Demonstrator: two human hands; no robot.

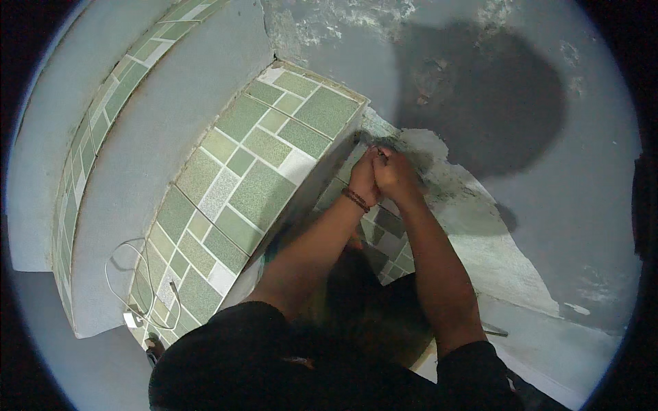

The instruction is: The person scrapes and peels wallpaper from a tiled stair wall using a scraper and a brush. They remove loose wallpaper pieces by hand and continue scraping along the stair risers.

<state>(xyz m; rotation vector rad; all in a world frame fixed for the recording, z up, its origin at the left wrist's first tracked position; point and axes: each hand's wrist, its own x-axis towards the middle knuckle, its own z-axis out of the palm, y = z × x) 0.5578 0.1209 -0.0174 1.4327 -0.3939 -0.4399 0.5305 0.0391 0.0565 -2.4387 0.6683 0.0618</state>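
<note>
Seen from above, two bare forearms rise from the lower edge and converge near the centre. The left hand (364, 175) and right hand (394, 172) press together, knuckles touching, fingers curled inward as if pinching something too small to make out. A dark beaded bracelet (355, 199) circles the left wrist. Short black sleeves cover both upper arms.

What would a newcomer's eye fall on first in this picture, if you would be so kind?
First, the two hands pressed together at the centre: the left hand, a beaded bracelet on its wrist, and the right hand, both at the top corner of the tiled step where it meets the grey wall. Next, the green and white tiles covering the step to the left. A loop of white wire lies at lower left.
</note>
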